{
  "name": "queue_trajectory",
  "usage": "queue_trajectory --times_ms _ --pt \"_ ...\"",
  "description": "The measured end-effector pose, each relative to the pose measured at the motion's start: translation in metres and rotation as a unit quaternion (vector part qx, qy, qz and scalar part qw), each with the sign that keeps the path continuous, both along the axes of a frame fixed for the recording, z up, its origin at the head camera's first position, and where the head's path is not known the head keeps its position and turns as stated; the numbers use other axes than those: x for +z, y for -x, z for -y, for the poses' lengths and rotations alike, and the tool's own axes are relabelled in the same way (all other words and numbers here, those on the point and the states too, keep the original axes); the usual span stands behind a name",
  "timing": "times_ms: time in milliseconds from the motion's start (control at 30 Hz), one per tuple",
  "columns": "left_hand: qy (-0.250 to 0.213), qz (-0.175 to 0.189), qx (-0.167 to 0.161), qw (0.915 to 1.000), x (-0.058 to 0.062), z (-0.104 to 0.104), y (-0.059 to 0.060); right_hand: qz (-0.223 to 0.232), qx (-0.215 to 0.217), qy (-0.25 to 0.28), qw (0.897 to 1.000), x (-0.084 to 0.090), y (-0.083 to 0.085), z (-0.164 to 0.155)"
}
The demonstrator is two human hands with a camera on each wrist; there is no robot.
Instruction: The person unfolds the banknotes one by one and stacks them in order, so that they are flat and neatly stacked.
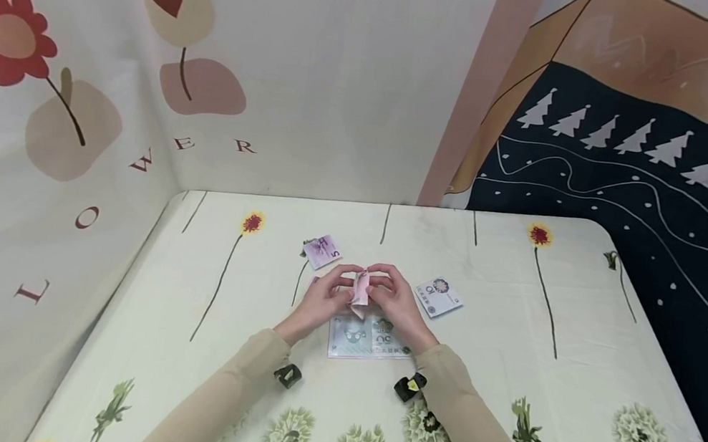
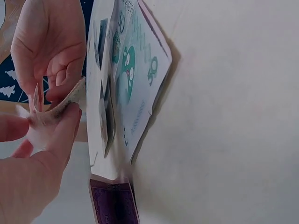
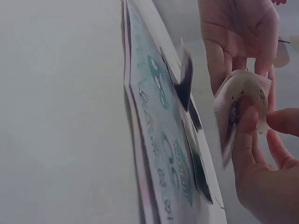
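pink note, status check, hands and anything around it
Left hand and right hand both pinching the folded pink note, lifted above the table. Green 50 note flat beneath. Purple 5 note and 10 note aside, nothing blocking.

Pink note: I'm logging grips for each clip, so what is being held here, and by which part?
Both hands hold the folded pink note above the table: left hand pinches its left edge, right hand its right edge.

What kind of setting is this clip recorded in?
Probably a home-style tabletop corner set up for recording: a table under a flower-print cloth, printed fabric backdrops hung as walls, and play banknotes laid out, such as the green 50 note under both hands.
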State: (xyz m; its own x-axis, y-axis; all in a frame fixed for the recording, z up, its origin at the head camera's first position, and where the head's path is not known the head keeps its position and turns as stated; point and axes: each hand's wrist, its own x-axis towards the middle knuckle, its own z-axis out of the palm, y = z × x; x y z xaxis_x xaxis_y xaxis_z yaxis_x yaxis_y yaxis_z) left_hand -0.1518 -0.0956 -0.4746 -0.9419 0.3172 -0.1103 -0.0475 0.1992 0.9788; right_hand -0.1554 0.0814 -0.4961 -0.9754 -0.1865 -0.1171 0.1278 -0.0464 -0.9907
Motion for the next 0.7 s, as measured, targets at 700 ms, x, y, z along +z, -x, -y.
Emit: queue_trajectory --times_ms 700 --pt "-0.044 0.028 0.041 0.9978 -0.002 0.002 -0.004 -0.015 -0.028 -0.061 0.998 0.008 -0.013 -0.019"
